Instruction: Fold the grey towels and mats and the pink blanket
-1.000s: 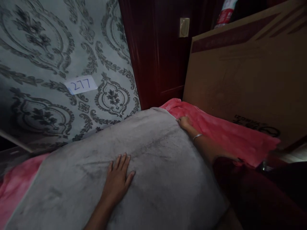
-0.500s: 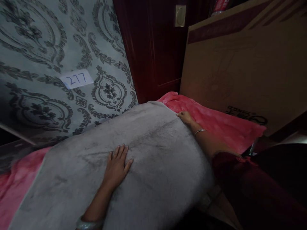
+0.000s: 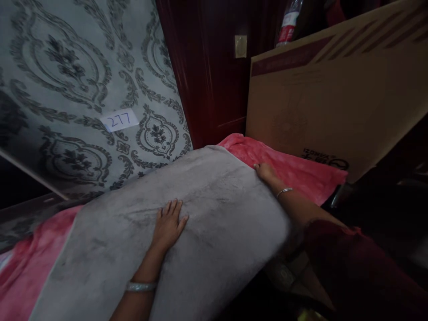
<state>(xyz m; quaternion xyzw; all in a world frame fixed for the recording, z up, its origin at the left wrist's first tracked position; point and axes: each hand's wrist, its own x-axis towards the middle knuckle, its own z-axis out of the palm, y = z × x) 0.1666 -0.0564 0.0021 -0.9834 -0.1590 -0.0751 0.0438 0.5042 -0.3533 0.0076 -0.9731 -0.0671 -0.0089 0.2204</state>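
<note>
Apparently steadying the grey cloth with the left hand flat near its middle, grasping nothing. Pinching its right edge in the right hand, likely to hold it taut. Spread over the pink fabric, visible past both ends.

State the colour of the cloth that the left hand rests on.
The cloth is grey with darker streaks; the head view shows it best.
</note>
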